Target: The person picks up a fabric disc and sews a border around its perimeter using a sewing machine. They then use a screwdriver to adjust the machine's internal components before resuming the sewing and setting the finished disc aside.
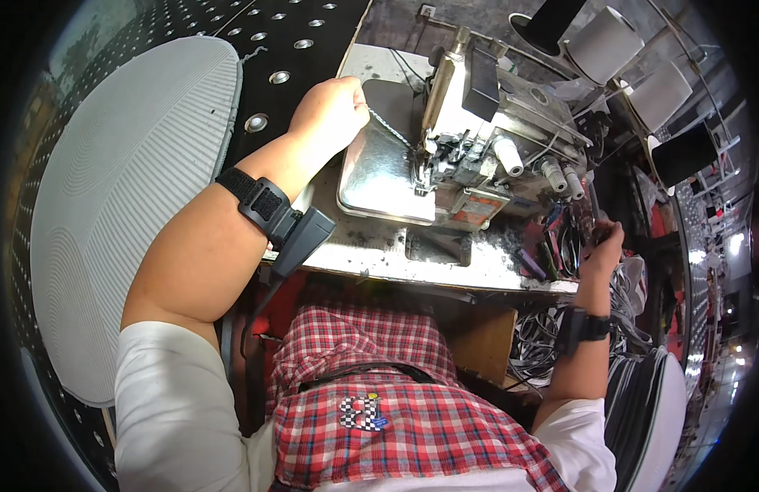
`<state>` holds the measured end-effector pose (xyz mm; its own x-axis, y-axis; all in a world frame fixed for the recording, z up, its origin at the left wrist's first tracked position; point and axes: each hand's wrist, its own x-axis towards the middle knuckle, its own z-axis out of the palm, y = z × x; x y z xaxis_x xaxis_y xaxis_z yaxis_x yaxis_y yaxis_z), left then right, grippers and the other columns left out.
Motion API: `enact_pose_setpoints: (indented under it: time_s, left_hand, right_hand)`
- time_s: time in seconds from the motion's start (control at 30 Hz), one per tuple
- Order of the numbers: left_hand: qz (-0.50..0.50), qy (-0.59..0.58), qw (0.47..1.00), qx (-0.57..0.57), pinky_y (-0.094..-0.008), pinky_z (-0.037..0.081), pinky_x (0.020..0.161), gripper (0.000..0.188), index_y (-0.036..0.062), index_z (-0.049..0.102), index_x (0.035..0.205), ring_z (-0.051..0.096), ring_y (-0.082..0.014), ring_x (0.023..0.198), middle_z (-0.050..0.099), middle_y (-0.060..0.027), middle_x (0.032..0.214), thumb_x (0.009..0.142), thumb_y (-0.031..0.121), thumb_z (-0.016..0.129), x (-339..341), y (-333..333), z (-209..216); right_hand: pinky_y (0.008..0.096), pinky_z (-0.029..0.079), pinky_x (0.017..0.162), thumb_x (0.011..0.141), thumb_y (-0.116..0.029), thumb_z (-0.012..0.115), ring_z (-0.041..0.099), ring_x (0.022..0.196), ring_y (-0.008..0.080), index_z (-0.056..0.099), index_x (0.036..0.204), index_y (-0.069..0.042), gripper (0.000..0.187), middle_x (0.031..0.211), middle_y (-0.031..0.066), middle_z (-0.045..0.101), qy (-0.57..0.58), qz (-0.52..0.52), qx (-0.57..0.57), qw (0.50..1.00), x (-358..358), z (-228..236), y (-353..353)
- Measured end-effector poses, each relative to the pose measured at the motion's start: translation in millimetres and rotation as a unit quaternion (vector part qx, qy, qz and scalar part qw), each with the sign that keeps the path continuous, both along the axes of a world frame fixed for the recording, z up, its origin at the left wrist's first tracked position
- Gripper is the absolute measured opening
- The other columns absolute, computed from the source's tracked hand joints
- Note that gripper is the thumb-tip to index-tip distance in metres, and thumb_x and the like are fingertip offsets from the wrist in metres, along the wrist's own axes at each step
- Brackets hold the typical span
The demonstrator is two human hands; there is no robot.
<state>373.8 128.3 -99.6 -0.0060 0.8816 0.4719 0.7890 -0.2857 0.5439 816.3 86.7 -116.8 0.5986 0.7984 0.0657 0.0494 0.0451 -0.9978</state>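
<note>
My left hand [334,109] is closed, pinching the end of a pale thread chain [389,129] above the left side of the machine's bed. From the fingers the chain runs taut down to the needle area of an overlock sewing machine [478,123]. A shiny metal plate [381,176] lies beneath it. My right hand [603,248] is at the machine's right end, beside a heap of small tools [564,238]. Its fingers are curled round something dark that I cannot make out.
A large oval grey ribbed fabric piece [133,221] lies on the black studded table at left. White thread cones [605,45] stand at the upper right. Bundled grey strips [539,348] and stacked oval pieces [654,418] sit at lower right. The worktable's front edge [379,269] runs before me.
</note>
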Motion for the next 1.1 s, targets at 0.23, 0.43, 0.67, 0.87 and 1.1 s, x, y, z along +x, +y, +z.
enact_pose_setpoints:
  time_s: [0.23, 0.43, 0.67, 0.87, 1.1]
  left_hand:
    - [0.002, -0.027, 1.0, 0.001, -0.0324, 0.043, 0.057, 0.009, 0.0015, 0.054, 0.072, 0.056, -0.0248, 0.063, 0.057, -0.0126, 0.067, 0.069, 0.009, 0.058, -3.9, 3.8, 1.7]
    - [0.017, -0.077, 0.996, -0.048, -0.0297, 0.041, 0.052, 0.006, 0.0032, 0.052, 0.071, 0.054, -0.017, 0.056, 0.054, -0.0086, 0.061, 0.069, 0.007, 0.058, -3.2, 6.8, 3.1]
    - [-0.019, -0.255, 0.956, -0.142, -0.0213, 0.036, 0.042, 0.005, 0.0035, 0.049, 0.073, 0.047, -0.0082, 0.048, 0.049, -0.0026, 0.057, 0.073, 0.003, 0.054, -10.6, 10.2, 0.2]
    - [0.02, -0.309, 0.935, -0.172, -0.0203, 0.038, 0.041, 0.006, 0.0021, 0.048, 0.076, 0.047, -0.008, 0.047, 0.05, -0.0036, 0.061, 0.075, 0.004, 0.054, -19.8, 6.9, 3.5]
    - [0.006, -0.311, 0.938, -0.152, -0.0245, 0.04, 0.045, 0.008, 0.0013, 0.053, 0.073, 0.054, -0.012, 0.05, 0.054, -0.0066, 0.057, 0.069, 0.006, 0.058, -17.1, 16.6, -0.3]
  right_hand:
    - [0.0214, 0.036, 0.045, 0.079, -0.017, 0.045, 0.046, 0.053, 0.0087, 0.055, 0.096, -0.008, 0.022, 0.068, -0.0004, 0.049, -0.144, 0.002, -0.035, 0.989, 41.3, 23.2, 68.2]
    - [0.0271, 0.044, 0.075, 0.073, -0.006, 0.051, 0.055, 0.089, 0.0219, 0.051, 0.108, -0.001, 0.035, 0.104, 0.013, 0.055, -0.599, 0.129, -0.024, 0.79, 79.0, 36.1, 118.2]
    - [0.0243, 0.04, 0.045, 0.078, -0.014, 0.058, 0.048, 0.054, 0.011, 0.055, 0.103, -0.004, 0.027, 0.071, 0.0018, 0.054, -0.092, 0.12, 0.047, 0.987, 85.1, 26.9, 189.2]
    - [0.0302, 0.044, 0.055, 0.075, -0.015, 0.059, 0.052, 0.064, 0.0196, 0.054, 0.094, -0.003, 0.023, 0.074, 0.0081, 0.054, -0.159, 0.047, 0.013, 0.986, 53.4, 27.4, 230.8]
    - [0.0358, 0.046, 0.069, 0.076, -0.027, 0.051, 0.057, 0.079, 0.0311, 0.058, 0.09, -0.007, 0.025, 0.089, 0.0142, 0.059, -0.57, 0.146, -0.007, 0.808, 102.9, -33.8, 277.9]
